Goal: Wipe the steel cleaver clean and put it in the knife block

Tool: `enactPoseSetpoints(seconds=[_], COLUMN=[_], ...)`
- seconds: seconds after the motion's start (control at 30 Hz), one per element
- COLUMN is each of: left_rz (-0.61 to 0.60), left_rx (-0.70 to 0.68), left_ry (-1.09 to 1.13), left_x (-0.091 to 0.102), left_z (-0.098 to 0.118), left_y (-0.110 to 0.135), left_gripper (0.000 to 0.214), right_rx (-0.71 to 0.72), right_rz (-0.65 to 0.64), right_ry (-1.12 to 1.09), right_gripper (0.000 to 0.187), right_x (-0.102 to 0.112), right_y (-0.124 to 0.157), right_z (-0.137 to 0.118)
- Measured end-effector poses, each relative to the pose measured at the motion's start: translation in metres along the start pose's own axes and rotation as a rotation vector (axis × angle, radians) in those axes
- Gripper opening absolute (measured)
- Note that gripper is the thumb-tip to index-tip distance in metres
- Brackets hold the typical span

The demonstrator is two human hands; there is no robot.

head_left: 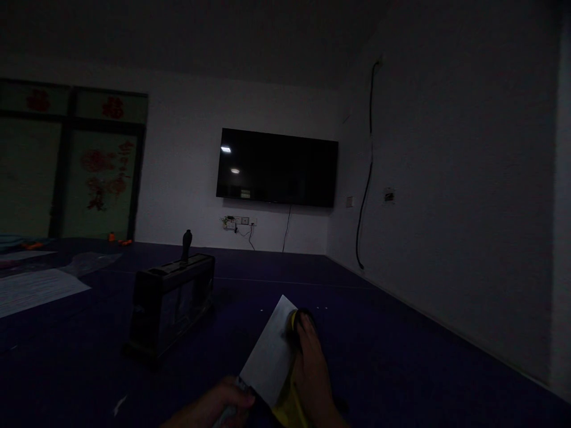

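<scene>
Cleaver in left hand; yellow-and-black cloth in right hand, against cleaver.

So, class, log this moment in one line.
left hand: holding silvery rectangular metal cleaver; right hand: yellow-and-black cloth-like item against cleaver; nearby: black box-shaped stand

Had open passage across the purple surface right of the right hand, as far as the side wall; met a black holder, topped by an upright handle, ahead and left of the left hand.
</scene>
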State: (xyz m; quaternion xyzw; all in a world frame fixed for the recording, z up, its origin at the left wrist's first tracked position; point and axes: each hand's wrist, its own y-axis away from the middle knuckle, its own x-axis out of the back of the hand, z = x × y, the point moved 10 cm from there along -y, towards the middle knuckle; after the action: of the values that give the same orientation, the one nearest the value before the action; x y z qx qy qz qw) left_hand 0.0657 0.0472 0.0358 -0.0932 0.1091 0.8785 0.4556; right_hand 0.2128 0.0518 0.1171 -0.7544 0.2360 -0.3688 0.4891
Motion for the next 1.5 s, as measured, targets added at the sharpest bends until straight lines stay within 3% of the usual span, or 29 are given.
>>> enactPoseSetpoints(seconds=[0.2, 0.37, 0.67, 1.0, 1.13, 1.27, 1.5], left_rz=[0.015, 0.019, 0.121, 0.055, 0.050, 0.069, 0.059], left_rx=[0.019, 0.013, -0.092, -0.034, -0.020, -0.007, -0.023], left_ry=[-0.058, -0.064, -0.019, -0.111, -0.148, -0.149, -0.167], left_x=[0.002, 0.012, 0.024, 0.009, 0.005, 0.007, 0.002], left_z=[0.001, -0.005, -0.018, 0.000, 0.001, 0.001, 0.007], left_y=[0.000, -0.007, -0.019, -0.006, -0.005, -0.001, 0.000], left_gripper=[0.020, 0.030, 0.038, 0.034, 0.037, 0.027, 0.036], right_rx=[-0.001, 0.030, 0.147, 0.124, 0.052, 0.017, 0.157], right_rz=[0.003, -0.034, -0.112, 0.019, 0.024, 0.007, -0.037], right_ry=[0.018, 0.022, 0.023, 0.166, 0.192, 0.187, 0.123], right_gripper=[0.071, 0.071, 0.074, 0.063, 0.055, 0.053, 0.058], right_x=[-0.001, -0.005, -0.018, 0.001, 0.004, 0.002, -0.007], right_y=[0.000, 0.003, 0.007, 0.001, 0.001, 0.000, 0.004], right_z=[0.000, -0.002, -0.023, -0.019, -0.013, -0.009, -0.025])
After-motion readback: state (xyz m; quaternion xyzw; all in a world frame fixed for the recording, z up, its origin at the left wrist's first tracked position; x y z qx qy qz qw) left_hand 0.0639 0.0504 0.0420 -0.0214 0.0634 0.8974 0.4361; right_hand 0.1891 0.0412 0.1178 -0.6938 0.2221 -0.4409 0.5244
